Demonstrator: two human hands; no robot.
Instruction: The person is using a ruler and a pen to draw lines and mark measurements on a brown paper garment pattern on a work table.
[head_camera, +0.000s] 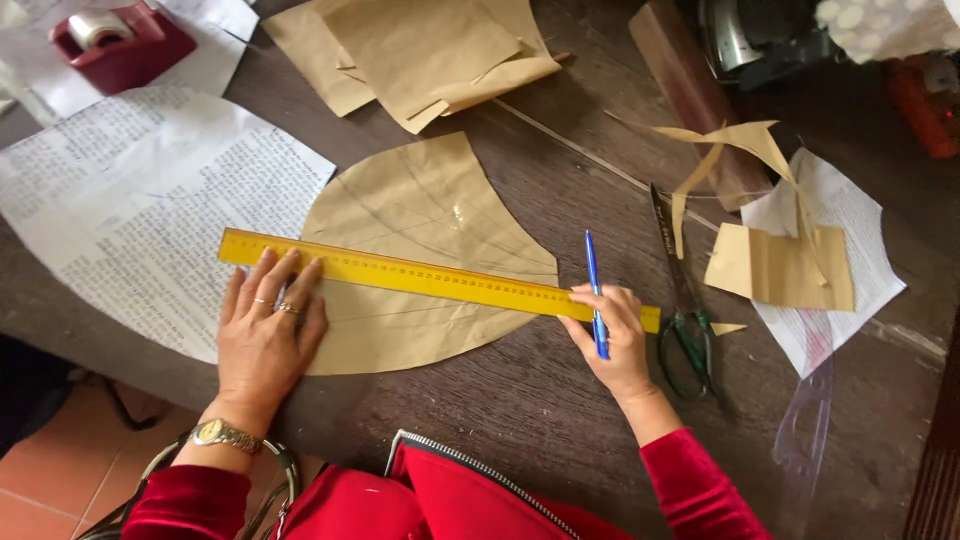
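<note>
Left hand (265, 335) pins ruler (430, 278); right hand (612, 335) grips pen (595, 295)

Left hand (265, 330) is lying flat, palm down, fingers spread and pointing away from the body, rings on two fingers, watch at the wrist. Right hand (612, 335) is curling in a loose writing grip. Both forearms are wearing red sleeves.

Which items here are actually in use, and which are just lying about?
In use: yellow ruler, blue pen, curved brown paper piece, left hand, right hand.
Lying about: scissors, red tape dispenser, printed sheets, brown paper offcuts, clear curve template.
</note>
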